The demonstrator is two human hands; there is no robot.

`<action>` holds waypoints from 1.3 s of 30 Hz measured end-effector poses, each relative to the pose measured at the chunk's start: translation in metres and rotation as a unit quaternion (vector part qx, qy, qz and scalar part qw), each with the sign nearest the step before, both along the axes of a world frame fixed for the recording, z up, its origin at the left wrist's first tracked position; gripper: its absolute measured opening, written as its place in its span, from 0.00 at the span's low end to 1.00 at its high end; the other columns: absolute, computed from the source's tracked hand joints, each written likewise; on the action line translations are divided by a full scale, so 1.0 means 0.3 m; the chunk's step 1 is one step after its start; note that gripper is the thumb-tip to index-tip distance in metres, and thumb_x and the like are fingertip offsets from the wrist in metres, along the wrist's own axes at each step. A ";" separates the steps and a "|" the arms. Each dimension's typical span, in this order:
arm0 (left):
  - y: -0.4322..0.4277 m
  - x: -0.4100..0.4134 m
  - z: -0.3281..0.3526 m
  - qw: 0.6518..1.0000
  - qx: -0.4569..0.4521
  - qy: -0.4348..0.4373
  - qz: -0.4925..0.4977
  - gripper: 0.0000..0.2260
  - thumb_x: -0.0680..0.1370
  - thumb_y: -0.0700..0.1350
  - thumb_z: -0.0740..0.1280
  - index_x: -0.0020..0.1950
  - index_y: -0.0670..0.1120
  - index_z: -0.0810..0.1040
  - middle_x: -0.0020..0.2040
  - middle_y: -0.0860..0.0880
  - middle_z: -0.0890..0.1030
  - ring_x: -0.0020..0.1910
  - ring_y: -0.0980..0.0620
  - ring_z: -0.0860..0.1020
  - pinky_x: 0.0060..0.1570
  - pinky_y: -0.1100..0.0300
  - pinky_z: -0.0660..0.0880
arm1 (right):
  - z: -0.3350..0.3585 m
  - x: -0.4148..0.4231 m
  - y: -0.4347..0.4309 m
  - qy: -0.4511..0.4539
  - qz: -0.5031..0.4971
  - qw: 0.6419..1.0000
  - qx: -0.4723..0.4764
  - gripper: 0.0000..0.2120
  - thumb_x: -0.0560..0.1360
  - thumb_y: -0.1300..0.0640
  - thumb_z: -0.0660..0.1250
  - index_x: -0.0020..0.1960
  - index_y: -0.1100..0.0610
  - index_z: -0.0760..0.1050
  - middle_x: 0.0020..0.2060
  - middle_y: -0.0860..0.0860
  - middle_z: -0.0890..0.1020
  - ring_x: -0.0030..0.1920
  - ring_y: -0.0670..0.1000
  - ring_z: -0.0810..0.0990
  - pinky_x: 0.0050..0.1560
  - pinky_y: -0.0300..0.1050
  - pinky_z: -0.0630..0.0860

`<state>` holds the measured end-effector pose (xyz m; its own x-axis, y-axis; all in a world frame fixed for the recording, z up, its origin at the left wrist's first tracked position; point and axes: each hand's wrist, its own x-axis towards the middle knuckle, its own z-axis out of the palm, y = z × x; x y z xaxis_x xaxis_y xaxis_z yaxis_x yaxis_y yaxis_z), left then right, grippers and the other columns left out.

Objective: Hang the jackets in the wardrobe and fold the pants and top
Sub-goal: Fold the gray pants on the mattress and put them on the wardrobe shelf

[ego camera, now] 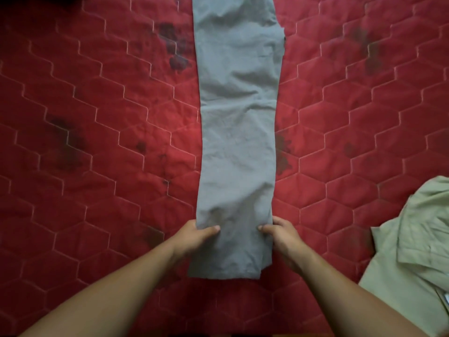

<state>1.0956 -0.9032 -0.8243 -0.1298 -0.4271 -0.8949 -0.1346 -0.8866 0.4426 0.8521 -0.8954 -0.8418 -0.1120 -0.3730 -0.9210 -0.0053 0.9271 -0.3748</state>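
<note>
Two bare forearms reach in from 7 and 5 o'clock and meet at the near end of the grey pants [237,142]. The left hand [194,235] pinches the left edge of the cloth a little above the hem, with the thumb on top and the fingers tucked under the fabric, out of sight. The right hand [283,235] grips the right edge the same way, its thumb lying over the cloth and its other fingers curled beneath. The hem lies nearer than both hands, at 6 o'clock, flat on the bed [97,122]. A second layer of cloth peeks out at the hem's right corner.

From there the pants run as one long narrow strip through the middle of the view, straight up to 12 o'clock, where the top edge cuts them off. The fabric is wrinkled, with creases crossing it about halfway up.

At 4 o'clock, well apart from the pants, a pale beige top [418,251] lies rumpled on the bed, partly cut off by the right edge.

The bed cover is red, quilted in pale hexagon stitching, with dark blotches at 9, 11 and 1 o'clock. In the far corner at 11 o'clock sits a dark shape — too cut off to tell what it is.
</note>
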 end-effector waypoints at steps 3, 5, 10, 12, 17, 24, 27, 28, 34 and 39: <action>0.064 -0.022 0.038 0.998 0.037 0.016 0.043 0.10 0.79 0.42 0.70 0.59 0.41 0.82 0.52 0.42 0.86 0.51 0.43 0.85 0.56 0.48 0.81 | 0.028 0.020 0.088 0.028 -0.028 0.999 -0.019 0.07 0.78 0.67 0.66 0.47 0.59 0.81 0.46 0.58 0.87 0.46 0.57 0.85 0.48 0.51 0.80; 0.099 -0.040 0.069 0.996 0.054 0.034 0.063 0.10 0.79 0.42 0.70 0.59 0.41 0.81 0.51 0.42 0.86 0.50 0.43 0.85 0.51 0.50 0.82 | 0.047 0.028 0.130 0.076 -0.046 0.995 -0.043 0.05 0.79 0.65 0.66 0.47 0.57 0.79 0.44 0.57 0.86 0.43 0.53 0.83 0.43 0.47 0.78; 0.203 -0.084 0.063 0.991 0.075 0.028 0.105 0.10 0.78 0.38 0.70 0.58 0.38 0.81 0.49 0.39 0.86 0.43 0.43 0.85 0.42 0.53 0.82 | 0.070 0.028 0.212 0.063 -0.035 0.996 -0.056 0.08 0.81 0.47 0.66 0.54 0.51 0.73 0.43 0.51 0.83 0.36 0.49 0.81 0.35 0.47 0.79; 0.245 -0.101 0.030 0.992 0.060 -0.011 0.112 0.09 0.78 0.37 0.70 0.57 0.37 0.82 0.45 0.40 0.86 0.40 0.43 0.84 0.39 0.55 0.80 | 0.078 0.034 0.249 -0.027 -0.027 0.999 -0.034 0.07 0.82 0.51 0.66 0.54 0.55 0.73 0.40 0.52 0.81 0.30 0.48 0.79 0.26 0.42 0.74; 0.321 -0.117 -0.039 0.989 -0.051 -0.086 0.110 0.03 0.77 0.39 0.72 0.50 0.46 0.81 0.54 0.43 0.82 0.47 0.47 0.82 0.40 0.62 0.80 | 0.018 -0.009 0.359 0.105 0.067 0.991 -0.054 0.08 0.78 0.66 0.67 0.56 0.58 0.77 0.48 0.59 0.85 0.39 0.51 0.82 0.39 0.46 0.79; 0.312 -0.121 -0.070 0.979 -0.130 -0.116 0.105 0.05 0.78 0.39 0.70 0.44 0.47 0.83 0.47 0.49 0.84 0.43 0.50 0.82 0.37 0.64 0.78 | -0.009 -0.022 0.362 0.260 0.294 0.905 -0.165 0.16 0.78 0.43 0.67 0.58 0.55 0.77 0.54 0.58 0.77 0.58 0.59 0.75 0.62 0.54 0.73; 0.297 -0.106 -0.090 0.986 -0.080 -0.099 0.104 0.04 0.78 0.42 0.70 0.45 0.46 0.84 0.41 0.49 0.86 0.41 0.49 0.83 0.41 0.60 0.78 | -0.047 0.007 0.300 0.249 0.320 0.911 -0.075 0.16 0.76 0.41 0.68 0.52 0.53 0.77 0.56 0.60 0.75 0.61 0.62 0.73 0.63 0.53 0.73; 0.294 -0.102 -0.098 0.990 -0.063 -0.083 0.099 0.04 0.78 0.42 0.70 0.45 0.45 0.84 0.40 0.49 0.86 0.40 0.50 0.83 0.41 0.61 0.78 | -0.056 0.011 0.287 0.242 0.306 0.919 -0.052 0.13 0.75 0.44 0.68 0.49 0.53 0.78 0.56 0.61 0.74 0.62 0.63 0.72 0.63 0.53 0.73; 0.319 -0.088 -0.095 0.993 -0.053 -0.058 0.086 0.03 0.78 0.37 0.70 0.46 0.42 0.84 0.38 0.49 0.86 0.37 0.52 0.83 0.35 0.65 0.78 | -0.021 -0.025 0.330 0.189 0.127 0.966 -0.120 0.15 0.72 0.49 0.59 0.37 0.60 0.73 0.38 0.52 0.79 0.41 0.54 0.75 0.41 0.50 0.72; 0.354 -0.088 -0.090 0.997 -0.029 -0.037 0.069 0.02 0.78 0.39 0.71 0.48 0.43 0.83 0.49 0.43 0.86 0.49 0.47 0.82 0.54 0.49 0.76 | -0.019 -0.114 0.361 0.108 0.099 0.984 -0.101 0.07 0.76 0.62 0.66 0.39 0.60 0.75 0.34 0.51 0.74 0.38 0.50 0.70 0.35 0.46 0.64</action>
<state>1.0691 -0.7970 -0.8513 -0.0002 -0.4871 -0.8733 -0.0477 -0.8723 0.4866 0.8181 -0.7870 -0.8476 -0.2043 -0.5808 -0.7880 -0.2786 0.8062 -0.5220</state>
